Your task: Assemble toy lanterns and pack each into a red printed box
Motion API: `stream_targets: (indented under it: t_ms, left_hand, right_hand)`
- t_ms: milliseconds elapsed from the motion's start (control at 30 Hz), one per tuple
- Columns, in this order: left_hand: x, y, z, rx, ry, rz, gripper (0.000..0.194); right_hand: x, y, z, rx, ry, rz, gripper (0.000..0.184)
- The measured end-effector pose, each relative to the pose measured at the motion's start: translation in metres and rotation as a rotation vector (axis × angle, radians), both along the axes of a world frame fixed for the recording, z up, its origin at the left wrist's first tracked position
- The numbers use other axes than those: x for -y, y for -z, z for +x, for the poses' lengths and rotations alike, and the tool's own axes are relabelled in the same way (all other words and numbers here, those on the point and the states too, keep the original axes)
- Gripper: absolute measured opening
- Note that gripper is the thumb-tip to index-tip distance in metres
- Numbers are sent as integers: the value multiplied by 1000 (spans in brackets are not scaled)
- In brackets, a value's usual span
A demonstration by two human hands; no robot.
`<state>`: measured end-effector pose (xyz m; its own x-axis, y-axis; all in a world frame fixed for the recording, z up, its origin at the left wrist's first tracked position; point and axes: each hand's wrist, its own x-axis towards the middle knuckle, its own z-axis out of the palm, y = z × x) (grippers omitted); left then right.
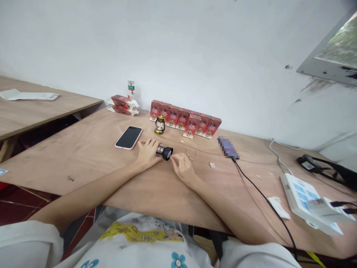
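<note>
Red boxes (182,119) stand behind and right of the gold lantern (160,126), contents hidden; cartons (124,102) with open flaps lie to its left. It stands on a wooden table (92,149) before a white wall (178,48). Nearer than it, the left hand (149,152) is wrapped around a sideways dark lantern (167,153); the right hand (182,166) has its fingertips at one end, though whether they pinch anything I cannot tell.

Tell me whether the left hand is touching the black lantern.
Touching. The head view shows the left hand around the upper part of the black lantern, with no gap between them.
</note>
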<state>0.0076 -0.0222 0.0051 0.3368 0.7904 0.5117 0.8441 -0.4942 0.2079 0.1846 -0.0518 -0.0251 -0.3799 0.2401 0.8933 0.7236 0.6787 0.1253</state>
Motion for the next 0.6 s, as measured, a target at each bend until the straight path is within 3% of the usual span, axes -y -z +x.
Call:
stream_targets:
  t_ms: [600]
  left_hand:
    - [2,0,0,-29,12,16,43]
  right_hand:
    - [-1,-3,1,33,-39,17,14]
